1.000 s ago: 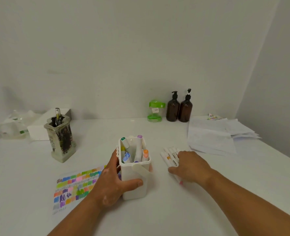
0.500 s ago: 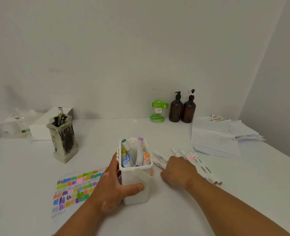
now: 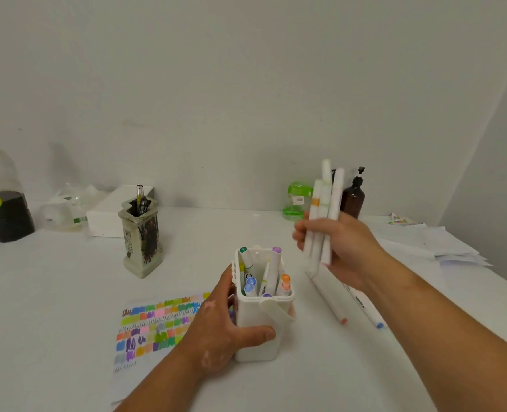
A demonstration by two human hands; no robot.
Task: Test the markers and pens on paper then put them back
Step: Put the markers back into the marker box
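The right hand [image 3: 344,248] grips a bunch of markers [image 3: 323,209] upright above the table [image 3: 67,292], right of the holder [image 3: 261,322], which the left hand [image 3: 219,328] clasps beside the paper [image 3: 151,325].

plain grey wall [image 3: 246,84], white table [image 3: 53,292]

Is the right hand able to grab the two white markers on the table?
Probably not yet: the right hand is full, gripping a bundle of white markers, though the two white table markers lie close beneath it.
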